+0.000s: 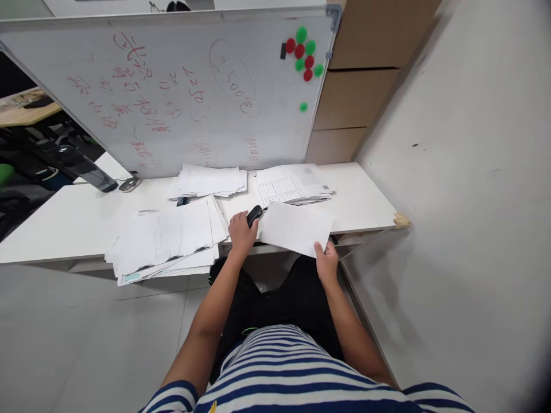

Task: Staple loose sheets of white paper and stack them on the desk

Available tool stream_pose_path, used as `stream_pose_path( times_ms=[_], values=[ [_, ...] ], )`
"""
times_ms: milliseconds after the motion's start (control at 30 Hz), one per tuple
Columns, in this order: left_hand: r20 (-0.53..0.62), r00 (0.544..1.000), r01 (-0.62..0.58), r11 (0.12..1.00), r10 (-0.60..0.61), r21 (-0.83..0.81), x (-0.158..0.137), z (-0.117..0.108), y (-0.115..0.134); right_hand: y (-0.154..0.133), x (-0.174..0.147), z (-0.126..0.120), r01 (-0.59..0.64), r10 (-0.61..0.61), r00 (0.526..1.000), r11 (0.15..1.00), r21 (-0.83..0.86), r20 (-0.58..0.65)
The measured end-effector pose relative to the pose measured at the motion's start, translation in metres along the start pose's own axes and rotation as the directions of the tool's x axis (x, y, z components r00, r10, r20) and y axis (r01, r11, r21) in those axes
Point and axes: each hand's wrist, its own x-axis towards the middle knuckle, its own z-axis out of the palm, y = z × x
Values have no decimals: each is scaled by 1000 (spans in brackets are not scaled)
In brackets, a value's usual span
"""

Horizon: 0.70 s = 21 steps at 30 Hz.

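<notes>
Your left hand (pixel 242 232) has its grip curled around the black stapler (pixel 254 215), just beside the white sheet's (pixel 297 226) left edge. Your right hand (pixel 327 261) pinches that sheet's near right corner, which overhangs the desk's (pixel 350 195) front edge. The left paper pile (pixel 167 235) juts past that edge too. You have room right of the printed stack (pixel 297 180); the whiteboard (pixel 172 126) bounds the back.
</notes>
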Motion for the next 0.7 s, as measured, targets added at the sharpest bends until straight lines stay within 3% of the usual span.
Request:
stream_pose_path(
  times_ms=[133, 267, 467, 700],
  values=[
    [116, 990, 36, 945, -78, 325, 13, 7, -16, 13, -8, -17, -133, 135, 991, 982, 131, -1],
    [240, 969, -52, 890, -66, 453, 21, 1, -30, 10, -15, -26, -231, 228, 973, 955, 184, 38],
    [397, 913, -243, 903, 90, 353, 22, -16, -49, -5, -21, -28, -336, 319, 942, 891, 305, 104],
    [421, 885, -324, 912, 199, 251, 21, -16, -59, -11, -18, -15, -379, 352, 926, 863, 333, 140]
  ],
)
